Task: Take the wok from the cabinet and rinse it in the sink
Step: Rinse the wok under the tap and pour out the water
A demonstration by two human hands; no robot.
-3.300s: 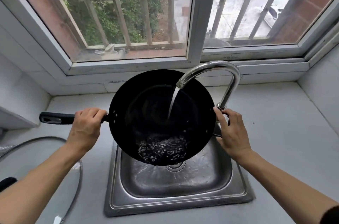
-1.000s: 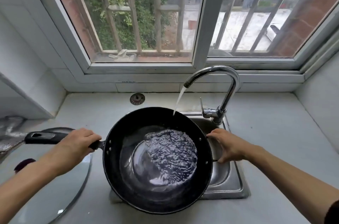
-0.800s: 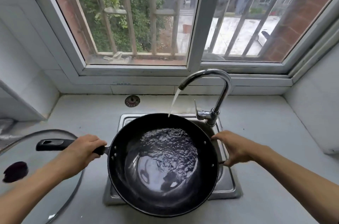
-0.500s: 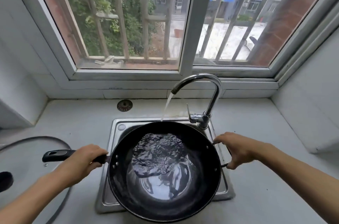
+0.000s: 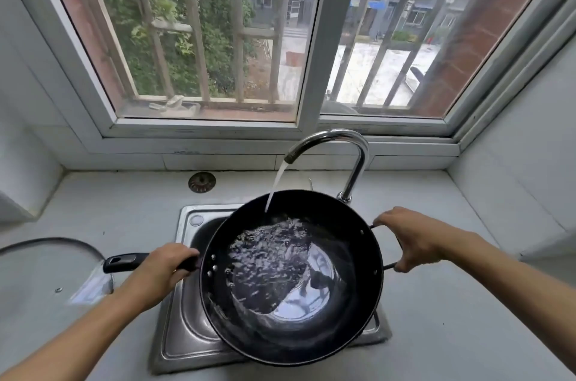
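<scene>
Black round metal wok (image 5: 293,312) sits low centre of the frame, held level over the stainless steel sink (image 5: 184,337), with a pool of rippling water inside. Left hand (image 5: 162,271) has its fingers wrapped tight round the long black handle (image 5: 124,261); right hand (image 5: 414,240) curls its fingers round the small loop handle on the opposite rim. Curved chrome tap (image 5: 349,156) above pours a thin stream into the wok. Glass lid (image 5: 46,268) lies on the grey counter (image 5: 452,334), lower left.

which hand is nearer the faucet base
Right. The right hand grips the wok's small side handle just below-right of the faucet base; the left hand holds the long handle, across the wok.
</scene>
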